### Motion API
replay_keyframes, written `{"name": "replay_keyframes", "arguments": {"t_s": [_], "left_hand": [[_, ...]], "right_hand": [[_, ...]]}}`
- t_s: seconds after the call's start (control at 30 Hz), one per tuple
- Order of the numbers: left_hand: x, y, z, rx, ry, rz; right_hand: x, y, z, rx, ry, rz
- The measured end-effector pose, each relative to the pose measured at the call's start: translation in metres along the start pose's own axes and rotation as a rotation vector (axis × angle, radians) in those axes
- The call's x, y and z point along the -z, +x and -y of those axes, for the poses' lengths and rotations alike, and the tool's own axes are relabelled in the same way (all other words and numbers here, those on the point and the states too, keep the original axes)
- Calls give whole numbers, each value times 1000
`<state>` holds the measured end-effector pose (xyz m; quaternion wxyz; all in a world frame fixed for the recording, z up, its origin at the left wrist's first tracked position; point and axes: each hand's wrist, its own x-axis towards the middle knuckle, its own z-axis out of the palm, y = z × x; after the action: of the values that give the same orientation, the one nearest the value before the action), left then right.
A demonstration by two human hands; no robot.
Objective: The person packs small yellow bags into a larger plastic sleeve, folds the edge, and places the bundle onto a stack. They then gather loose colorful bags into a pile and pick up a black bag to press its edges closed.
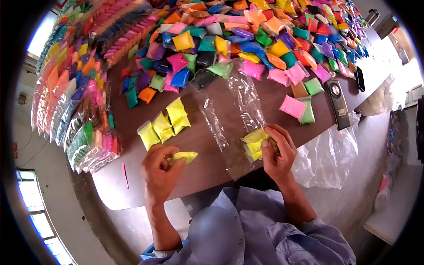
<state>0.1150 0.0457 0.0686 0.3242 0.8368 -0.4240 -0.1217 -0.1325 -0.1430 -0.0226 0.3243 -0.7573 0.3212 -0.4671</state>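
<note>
Between the thumb and fingers of my left hand (162, 170) is a small yellow packet (185, 157), held just above the table. Several more yellow packets (162, 127) lie on the table beyond that hand. My right hand (279, 152) grips yellow packets (254, 143) at the near end of a long clear plastic bag (247, 99). The bag stretches away from me across the brown table. Whether those packets are inside the bag or under its film, I cannot tell.
A large heap of coloured packets (251, 46) covers the far side of the table (132, 176). Filled bags (70, 106) are stacked at the left. A phone (338, 105), pink and green packets (293, 107) and clear plastic (329, 154) are at the right.
</note>
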Motion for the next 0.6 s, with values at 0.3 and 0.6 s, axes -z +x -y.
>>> {"name": "replay_keyframes", "arguments": {"t_s": [0.3,0.6], "left_hand": [[-58,36,-54,-121,-400,-52],[-121,53,-67,-305,-329,23]], "right_hand": [[0,0,1,-18,31,7],[3,2,-2,21,-44,15]]}}
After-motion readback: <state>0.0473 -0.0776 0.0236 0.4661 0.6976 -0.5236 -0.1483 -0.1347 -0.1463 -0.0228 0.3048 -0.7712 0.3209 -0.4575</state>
